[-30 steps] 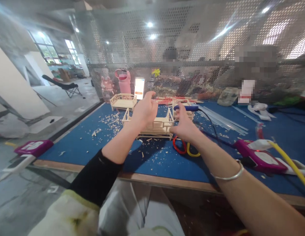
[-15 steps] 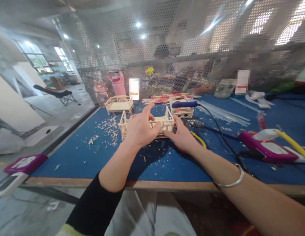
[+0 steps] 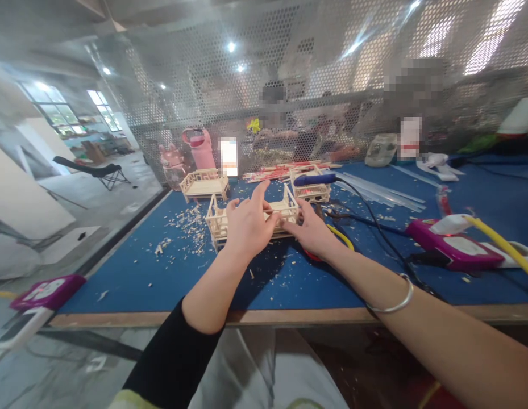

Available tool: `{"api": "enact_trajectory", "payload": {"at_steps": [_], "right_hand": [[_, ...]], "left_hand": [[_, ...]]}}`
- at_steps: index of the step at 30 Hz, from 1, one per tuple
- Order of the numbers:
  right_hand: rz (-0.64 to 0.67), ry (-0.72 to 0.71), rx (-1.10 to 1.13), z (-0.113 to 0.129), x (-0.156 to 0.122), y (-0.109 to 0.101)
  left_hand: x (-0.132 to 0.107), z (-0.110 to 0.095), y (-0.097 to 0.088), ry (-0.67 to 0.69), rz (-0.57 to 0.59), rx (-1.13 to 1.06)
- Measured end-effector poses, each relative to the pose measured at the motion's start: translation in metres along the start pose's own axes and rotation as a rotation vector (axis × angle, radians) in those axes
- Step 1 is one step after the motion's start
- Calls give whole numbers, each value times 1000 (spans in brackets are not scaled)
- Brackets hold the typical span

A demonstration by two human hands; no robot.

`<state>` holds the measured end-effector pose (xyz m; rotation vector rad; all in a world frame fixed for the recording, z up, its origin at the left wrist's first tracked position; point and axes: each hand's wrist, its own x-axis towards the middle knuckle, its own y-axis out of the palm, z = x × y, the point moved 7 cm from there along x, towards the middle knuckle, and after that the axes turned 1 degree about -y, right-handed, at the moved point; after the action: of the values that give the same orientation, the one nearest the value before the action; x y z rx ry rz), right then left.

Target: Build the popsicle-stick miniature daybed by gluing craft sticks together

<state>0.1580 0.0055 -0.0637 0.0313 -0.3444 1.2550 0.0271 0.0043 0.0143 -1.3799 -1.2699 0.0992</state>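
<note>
A miniature bed-like frame of pale wooden sticks (image 3: 219,224) lies on the blue table in front of me, with upright posts at both ends. My left hand (image 3: 250,226) reaches over its near side, thumb and bent fingers closed around the rail, with the index finger pointing up. At the right end my right hand (image 3: 314,230) grips the frame between thumb and fingers. The tips of both thumbs are close together at the near rail. Whether a small loose piece is between them I cannot make out.
Behind stand a second small wooden frame (image 3: 204,184) and another (image 3: 312,190) with a blue-handled corded tool (image 3: 317,179) across it. Red sticks (image 3: 281,170), clear rods (image 3: 378,192) and a purple power strip (image 3: 451,244) lie about. Wood scraps (image 3: 184,224) litter the left. People sit behind the perforated screen.
My left hand has slid a little to the right along the frame, bringing its thumb nearer my right hand. The right hand keeps its place at the frame's end.
</note>
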Motion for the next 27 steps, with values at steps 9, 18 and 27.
{"api": "enact_trajectory", "payload": {"at_steps": [9, 18, 27], "right_hand": [[20, 5, -47, 5, -3, 1], [12, -15, -1, 2, 0, 2], [8, -14, -35, 5, -2, 1]], "left_hand": [[1, 0, 1, -15, -25, 6], [1, 2, 2, -9, -47, -14], [1, 2, 2, -17, -45, -13]]}}
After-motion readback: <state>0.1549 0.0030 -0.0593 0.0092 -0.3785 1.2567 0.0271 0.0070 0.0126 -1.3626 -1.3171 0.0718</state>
